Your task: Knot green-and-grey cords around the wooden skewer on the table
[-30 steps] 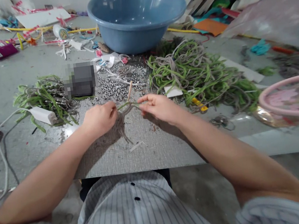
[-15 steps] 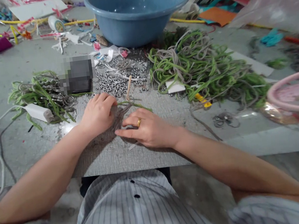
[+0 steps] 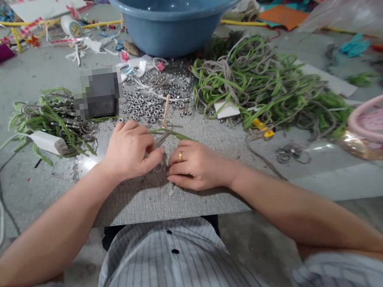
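Observation:
My left hand is closed on a thin cord, its thumb stretched toward my other hand. Facing it, my right hand, with a gold ring on one finger, has its fingers curled in on the cord as well. A green and grey cord shows between and just above the two hands; my fingers hide the rest of it. A small pale wooden stick stands at a slant just beyond the cord. Many loose silver beads lie behind it on the textured mat.
A blue basin stands at the back. To the right is a tangled heap of green and grey cords; to the left, a bundle of cords with metal rings, a white adapter and a dark rectangular object. A pink-rimmed item sits far right.
My left thumb has stretched out to the right, toward my right hand. My right hand has shifted slightly right and its fingers have drawn in. The view has moved slightly.

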Tool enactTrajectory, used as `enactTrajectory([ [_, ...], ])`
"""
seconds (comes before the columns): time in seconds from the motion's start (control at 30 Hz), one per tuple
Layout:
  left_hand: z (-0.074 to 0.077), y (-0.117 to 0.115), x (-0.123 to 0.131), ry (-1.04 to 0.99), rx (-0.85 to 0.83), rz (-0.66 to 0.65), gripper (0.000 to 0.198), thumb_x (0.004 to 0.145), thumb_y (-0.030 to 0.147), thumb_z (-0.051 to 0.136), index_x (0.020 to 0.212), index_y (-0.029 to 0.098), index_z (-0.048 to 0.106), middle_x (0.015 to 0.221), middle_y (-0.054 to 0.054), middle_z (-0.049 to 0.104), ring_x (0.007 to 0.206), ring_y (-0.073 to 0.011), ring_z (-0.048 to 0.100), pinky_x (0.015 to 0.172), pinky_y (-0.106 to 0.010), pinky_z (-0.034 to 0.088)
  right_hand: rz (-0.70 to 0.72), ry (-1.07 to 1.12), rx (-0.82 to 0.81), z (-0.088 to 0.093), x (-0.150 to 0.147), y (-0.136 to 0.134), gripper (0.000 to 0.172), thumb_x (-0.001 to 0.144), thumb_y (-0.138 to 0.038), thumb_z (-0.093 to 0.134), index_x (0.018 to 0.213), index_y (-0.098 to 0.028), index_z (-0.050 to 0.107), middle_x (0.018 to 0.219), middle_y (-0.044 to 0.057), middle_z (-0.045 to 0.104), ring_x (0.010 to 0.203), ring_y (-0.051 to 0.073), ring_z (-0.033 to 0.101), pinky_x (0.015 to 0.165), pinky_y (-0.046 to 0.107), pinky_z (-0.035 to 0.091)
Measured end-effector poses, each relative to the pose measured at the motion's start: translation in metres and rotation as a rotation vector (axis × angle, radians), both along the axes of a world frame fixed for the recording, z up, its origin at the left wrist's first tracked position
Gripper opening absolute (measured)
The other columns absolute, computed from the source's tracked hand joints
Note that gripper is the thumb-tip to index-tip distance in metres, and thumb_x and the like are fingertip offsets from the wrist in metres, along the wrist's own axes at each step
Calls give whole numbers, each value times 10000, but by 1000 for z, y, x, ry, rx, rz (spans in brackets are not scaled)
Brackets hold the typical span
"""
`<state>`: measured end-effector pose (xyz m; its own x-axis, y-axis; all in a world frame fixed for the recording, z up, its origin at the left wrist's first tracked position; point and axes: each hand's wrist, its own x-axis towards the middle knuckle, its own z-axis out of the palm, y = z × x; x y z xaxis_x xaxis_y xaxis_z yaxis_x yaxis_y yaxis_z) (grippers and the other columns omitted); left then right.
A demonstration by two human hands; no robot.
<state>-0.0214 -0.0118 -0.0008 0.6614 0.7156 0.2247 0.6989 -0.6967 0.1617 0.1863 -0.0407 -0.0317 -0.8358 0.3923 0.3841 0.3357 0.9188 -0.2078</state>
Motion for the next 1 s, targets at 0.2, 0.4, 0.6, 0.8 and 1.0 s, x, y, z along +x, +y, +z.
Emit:
enactTrajectory([
  [0.2, 0, -2, 1, 155, -140, -235, 452, 840, 585, 528, 736, 167, 666, 694, -61, 631, 740, -210, 563, 707, -336, 396, -15, -34, -84, 0, 5, 3, 327, 926, -314, 490, 717, -190, 708, 628, 13, 658, 580, 129, 545, 651, 310, 342],
  [0.4, -5, -2, 2, 198, -106, -220, 164, 797, 280, 559, 702, 170, 635, 657, -51, 608, 707, -197, 565, 678, -319, 409, -42, -57, -246, 0, 10, 6, 302, 906, -306, 484, 740, -179, 702, 638, 24, 668, 582, 127, 542, 672, 299, 372],
  [0.6, -1, -3, 3, 230, -220, -223, 135, 720, 192, 493, 591, 186, 532, 569, -36, 546, 633, -182, 533, 589, -301, 363, -278, -168, -274, 2, 11, 6, 338, 889, -420, 524, 668, -185, 626, 532, -5, 570, 529, 123, 472, 619, 277, 328],
  [0.8, 7, -4, 0, 221, -378, -309, 124, 674, 205, 464, 555, 193, 429, 568, -18, 499, 596, -157, 487, 612, -290, 359, -461, -256, -291, 7, 5, 4, 304, 836, -475, 590, 961, -200, 629, 612, -14, 610, 564, 148, 508, 573, 264, 268],
  [1.0, 13, -3, -2, 182, -539, -346, 159, 615, 171, 467, 518, 199, 344, 507, 6, 451, 504, -133, 388, 580, -299, 323, -409, -354, -309, 15, 4, 3, 159, 822, -250, 487, 779, -199, 631, 576, 3, 586, 527, 132, 434, 558, 277, 231],
])
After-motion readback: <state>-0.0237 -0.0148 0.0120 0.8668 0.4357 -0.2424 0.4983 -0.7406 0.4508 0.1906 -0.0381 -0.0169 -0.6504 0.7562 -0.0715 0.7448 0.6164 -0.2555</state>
